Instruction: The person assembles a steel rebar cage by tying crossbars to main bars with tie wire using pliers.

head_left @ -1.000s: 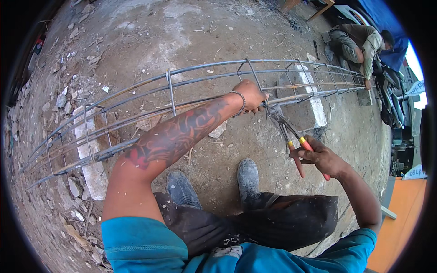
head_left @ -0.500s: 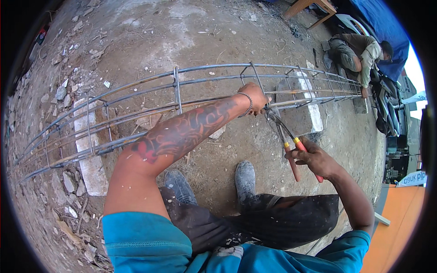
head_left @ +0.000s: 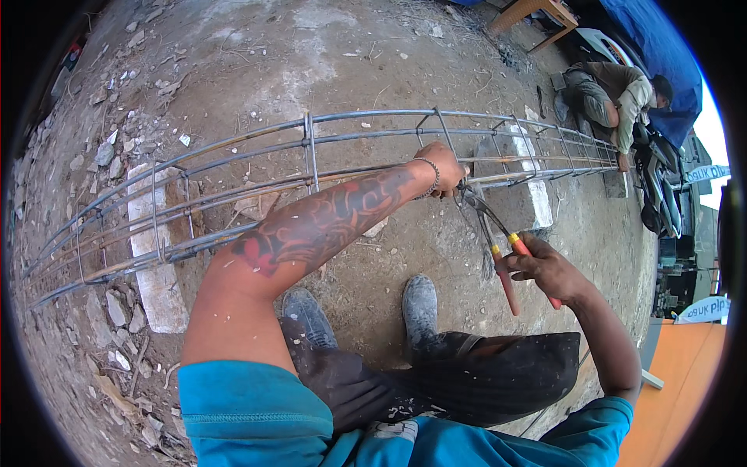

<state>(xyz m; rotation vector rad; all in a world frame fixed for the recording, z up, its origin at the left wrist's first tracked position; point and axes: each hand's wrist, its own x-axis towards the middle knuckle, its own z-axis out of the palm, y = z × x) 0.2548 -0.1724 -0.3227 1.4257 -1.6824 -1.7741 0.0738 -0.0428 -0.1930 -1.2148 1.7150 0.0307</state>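
A long cage of steel rebar, with bars running lengthwise through square stirrups, stretches across in front of me. My left hand is closed around its near bars beside a stirrup. In my right hand I hold a pair of pincers with red handles and yellow bands, the handles spread apart. The pincers' head meets the cage's near lower bar just right of my left fingers. Whether the jaws grip a tie wire there is too small to tell. Thin dark strands hang below that spot.
Pale blocks prop the cage at left and right. Another person crouches at its far right end, a hand on the bars. Nearby are a parked motorbike, a blue tarp and a wooden chair. Rubble litters the left ground.
The pincers' handles and my right hand have shifted slightly right. My left hand keeps its hold on the cage, and the whole view has moved a little.
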